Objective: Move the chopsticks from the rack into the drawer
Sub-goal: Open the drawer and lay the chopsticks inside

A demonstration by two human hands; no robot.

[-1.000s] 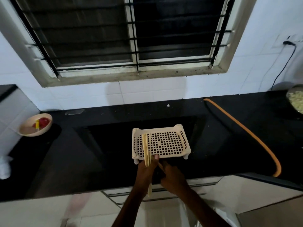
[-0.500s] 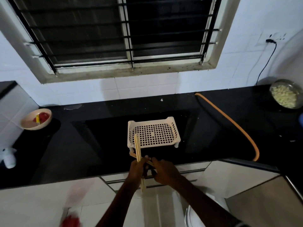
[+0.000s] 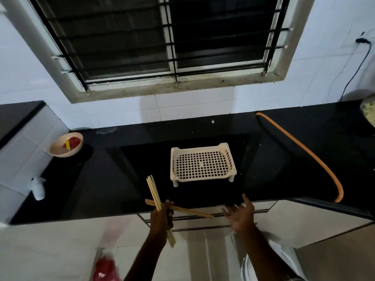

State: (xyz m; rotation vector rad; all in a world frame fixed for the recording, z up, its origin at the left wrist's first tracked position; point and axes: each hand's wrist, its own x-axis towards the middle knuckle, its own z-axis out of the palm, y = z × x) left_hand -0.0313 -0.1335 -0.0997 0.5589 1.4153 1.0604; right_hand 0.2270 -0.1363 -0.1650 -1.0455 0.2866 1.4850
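Observation:
My left hand (image 3: 161, 217) grips a bundle of pale wooden chopsticks (image 3: 153, 192) at the counter's front edge. Some sticks point up and away, others splay crosswise to the right, towards my right hand. The cream perforated rack (image 3: 203, 162) stands on the black counter beyond, with nothing lying on its grid. My right hand (image 3: 241, 214) is open, fingers spread, just above the metal handle of the drawer (image 3: 213, 226) under the counter. The drawer front looks closed.
A black counter (image 3: 121, 179) runs below a barred window. An orange hose (image 3: 308, 157) curves across its right side. A beige bowl (image 3: 66, 144) with red contents sits at the left, a white bottle (image 3: 38, 188) nearer. A metal bowl (image 3: 368, 112) is at the far right.
The chopsticks have left the rack and moved left and towards me in my left hand. My right hand let go of them and moved right towards the drawer front.

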